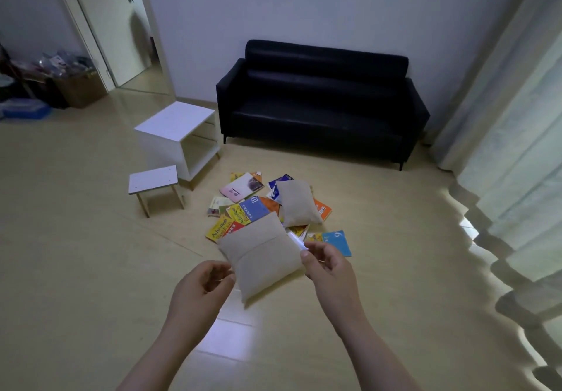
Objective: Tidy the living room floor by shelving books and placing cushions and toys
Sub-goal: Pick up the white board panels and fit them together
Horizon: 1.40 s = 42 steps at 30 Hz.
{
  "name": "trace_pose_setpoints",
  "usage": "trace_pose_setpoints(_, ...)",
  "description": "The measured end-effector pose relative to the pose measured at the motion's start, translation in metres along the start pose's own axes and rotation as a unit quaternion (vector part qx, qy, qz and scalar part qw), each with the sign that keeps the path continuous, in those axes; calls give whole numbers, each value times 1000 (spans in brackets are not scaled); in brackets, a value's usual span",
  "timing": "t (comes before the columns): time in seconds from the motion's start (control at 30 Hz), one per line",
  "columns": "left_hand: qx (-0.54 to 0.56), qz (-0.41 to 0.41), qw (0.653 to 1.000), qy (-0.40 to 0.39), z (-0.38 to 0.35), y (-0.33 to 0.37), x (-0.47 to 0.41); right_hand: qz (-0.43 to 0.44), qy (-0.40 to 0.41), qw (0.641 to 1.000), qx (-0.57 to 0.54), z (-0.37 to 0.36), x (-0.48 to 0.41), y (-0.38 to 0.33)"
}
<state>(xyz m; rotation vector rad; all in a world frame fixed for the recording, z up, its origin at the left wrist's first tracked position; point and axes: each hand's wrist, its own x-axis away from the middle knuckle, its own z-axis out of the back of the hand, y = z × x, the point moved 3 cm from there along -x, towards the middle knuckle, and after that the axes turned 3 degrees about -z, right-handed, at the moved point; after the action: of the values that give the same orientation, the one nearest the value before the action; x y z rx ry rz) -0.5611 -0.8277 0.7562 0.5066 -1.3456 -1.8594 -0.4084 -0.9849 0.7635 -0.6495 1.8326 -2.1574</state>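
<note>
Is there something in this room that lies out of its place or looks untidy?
Yes. Many books lie scattered in a loose heap on the floor before the black sofa, overlapping at odd angles. A near cushion and a far cushion lie partly over them, not on the sofa.
</note>
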Motion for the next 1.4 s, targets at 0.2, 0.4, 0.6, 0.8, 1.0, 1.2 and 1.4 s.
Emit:
trace_pose_setpoints(0.2, -6, -25, 1000, -12, 71, 5, -102, 8, 4, 1000, 3, -101, -60, -43)
trace_pose_setpoints(0.4, -3, -19, 1000, -7, 107, -8, -179, 3, -10, 1000, 9, -168, -113, -59)
trace_pose_setpoints(0.6, -16, -3, 1000, -3, 131, -19, -267, -9, -13, 1000, 5, -222, -187, -61)
trace_pose_setpoints(0.8, -36, -1, 999, 5, 148, -8, -377, -23, -19, 1000, -2, -275, -289, -71)
trace_pose_setpoints(1.0, -45, -5, 999, 23, 166, 9, -476, -25, -30, 999, -13, -320, -375, -102)
trace_pose_setpoints(1.2, -34, 10, 999, 15, 177, 6, -547, -36, -24, 999, 7, -358, -434, -113)
trace_pose_setpoints(1.4, -20, 15, 1000, -4, 204, -8, -626, -43, -6, 999, 18, -417, -492, -118)
